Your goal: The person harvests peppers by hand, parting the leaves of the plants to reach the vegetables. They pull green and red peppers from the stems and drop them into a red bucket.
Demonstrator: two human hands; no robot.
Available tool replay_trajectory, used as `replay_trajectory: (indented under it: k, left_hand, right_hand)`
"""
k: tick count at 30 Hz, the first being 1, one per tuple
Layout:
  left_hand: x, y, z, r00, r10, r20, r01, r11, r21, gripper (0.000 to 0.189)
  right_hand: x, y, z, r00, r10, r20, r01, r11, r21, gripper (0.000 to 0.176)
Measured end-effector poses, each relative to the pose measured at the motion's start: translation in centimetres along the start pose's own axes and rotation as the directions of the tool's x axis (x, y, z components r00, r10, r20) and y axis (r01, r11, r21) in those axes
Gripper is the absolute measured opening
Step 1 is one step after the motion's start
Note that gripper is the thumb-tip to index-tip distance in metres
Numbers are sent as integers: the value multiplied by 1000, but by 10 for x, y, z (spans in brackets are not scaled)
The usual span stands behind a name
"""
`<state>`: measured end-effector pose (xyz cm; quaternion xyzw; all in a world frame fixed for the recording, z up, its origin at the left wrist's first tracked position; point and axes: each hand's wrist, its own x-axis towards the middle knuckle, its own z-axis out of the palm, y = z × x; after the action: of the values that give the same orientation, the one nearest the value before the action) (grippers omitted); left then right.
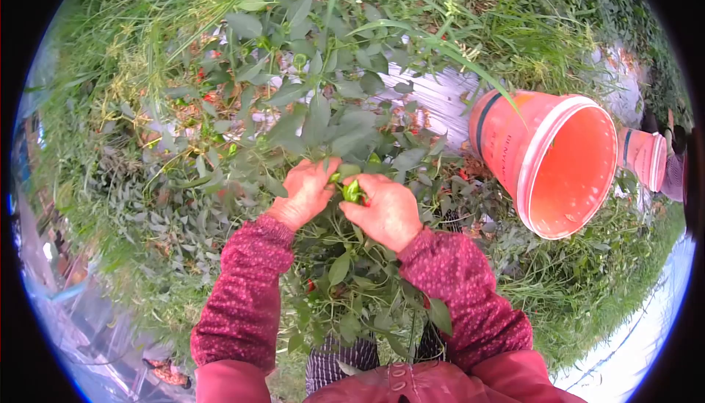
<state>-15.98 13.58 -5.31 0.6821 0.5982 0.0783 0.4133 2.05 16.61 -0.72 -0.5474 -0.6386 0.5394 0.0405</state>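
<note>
Both my hands are pushed into a leafy pepper plant (323,116) in front of me. My left hand (305,191) grips a bunch of stems and leaves of the plant. My right hand (385,210) pinches a small green pepper (352,191) between thumb and fingers, right beside the left hand. Small red peppers (311,285) show lower in the plant between my dark red patterned sleeves. Leaves hide most of my fingertips.
An orange bucket (547,157) lies tilted to my right, its open mouth facing me. A second orange bucket (646,157) stands further right by another person's sleeve. Grey plastic mulch (433,98) lies under the plants, with tall grass all around.
</note>
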Motion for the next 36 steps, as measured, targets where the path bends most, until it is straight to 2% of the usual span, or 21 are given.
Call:
replay_trajectory:
  k: [3, 5, 7, 9, 11, 12, 16, 19, 21, 23, 28, 30, 31, 33, 34, 35, 36]
  left_hand:
    - [-2, 3, 5, 999, -2, 43, 0, 998, 59, 36]
    - [-2, 9, 8, 999, 34, 1, -34, 998, 47, 35]
    - [-4, 10, 11, 1000, -18, -5, 18, 985, 170, 33]
    - [-3, 7, 11, 1000, -17, -9, 18, 988, 152, 31]
    - [-4, 2, 11, 1000, 18, -22, -12, 973, 230, 33]
    - [-2, 6, 7, 1000, 0, -17, 3, 979, 204, 29]
    - [-2, 8, 8, 998, -47, 32, 35, 948, 315, 25]
    - [3, 11, 9, 999, -47, 26, 36, 943, 332, 22]
    - [4, 19, 9, 997, -80, 13, 71, 937, 343, 21]
    - [3, 23, 17, 995, -101, 10, 92, 942, 323, 21]
    - [9, 31, 30, 983, -180, 31, 160, 928, 337, 22]
    - [13, 38, 29, 950, -296, 95, 241, 894, 379, 37]
    - [16, 37, 29, 951, -294, 96, 238, 895, 377, 37]
    - [21, 31, 28, 839, -536, 94, 486, 816, 313, 34]
    - [21, 33, 18, 749, -659, 63, 643, 747, 170, 33]
    - [17, 21, 17, 889, -440, -124, 457, 863, 217, 35]
    - [22, 23, 11, 928, -368, -59, 371, 898, 236, 38]
  right_hand:
    - [-18, -6, -19, 997, 13, 78, -11, 999, -30, 29]
    - [-22, 9, -14, 996, 4, 85, -4, 1000, -3, 30]
    - [-18, 10, -8, 993, 74, 94, -94, 971, 220, 37]
    - [-8, 17, -5, 990, 79, 121, -103, 973, 207, 43]
    - [4, 32, 9, 930, 117, 348, -298, 795, 529, 46]
    - [10, 31, 9, 914, 157, 374, -324, 836, 443, 44]
    - [9, 28, 15, 910, 188, 370, -362, 794, 488, 40]
    - [-2, 20, 7, 975, 209, 81, -224, 921, 318, 31]
    - [-8, 16, 3, 977, 212, 39, -214, 938, 273, 29]
    - [-15, 15, 0, 989, 127, -73, -113, 978, 174, 27]
    - [-20, 19, -14, 994, 100, -45, -94, 990, 103, 26]
    - [-19, 20, -19, 994, 110, -14, -107, 987, 118, 26]
    - [-20, 21, -22, 994, 112, -16, -109, 987, 117, 26]
    - [-21, 23, -27, 989, 129, 73, -141, 968, 207, 26]
    - [-24, 25, -29, 989, 129, 73, -141, 968, 206, 26]
    - [-29, 27, -31, 993, 87, 85, -103, 972, 210, 25]
    - [-33, 30, -31, 994, 49, 102, -71, 973, 218, 23]
